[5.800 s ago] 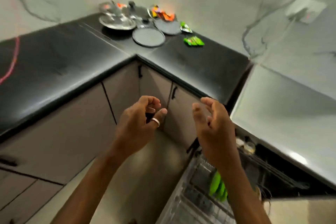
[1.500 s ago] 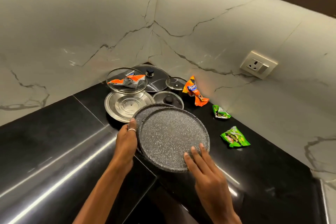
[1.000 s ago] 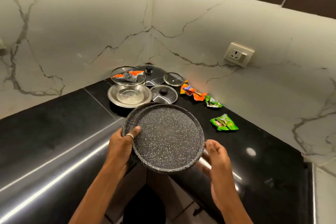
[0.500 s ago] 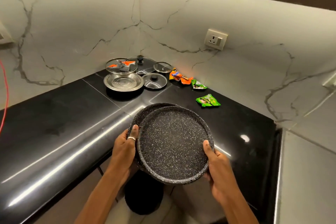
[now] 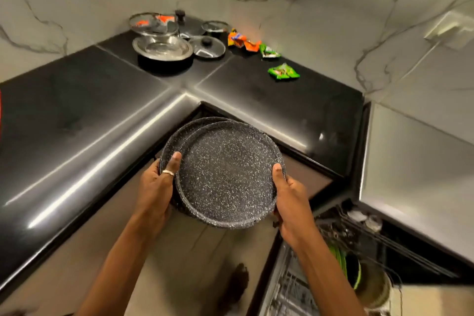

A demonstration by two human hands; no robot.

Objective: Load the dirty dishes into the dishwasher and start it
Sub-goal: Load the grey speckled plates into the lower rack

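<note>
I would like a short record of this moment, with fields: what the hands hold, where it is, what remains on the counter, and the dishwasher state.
held: two speckled plates, stacked, offset
left hand: grips left rims
right hand: grips right rim
position: in the air, off the counter
remaining in corner: lids, steel dish, wrappers
dishwasher: open, rack partly loaded

Speckled matt plates (image 5: 225,174), glossy countertop (image 5: 84,120)

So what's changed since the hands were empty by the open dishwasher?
Both hands, left hand and right hand, took hold of the two stacked dark speckled round plates and lifted them off the black countertop toward the dishwasher rack. The steel and glass lids and snack wrappers stayed in the corner.
</note>
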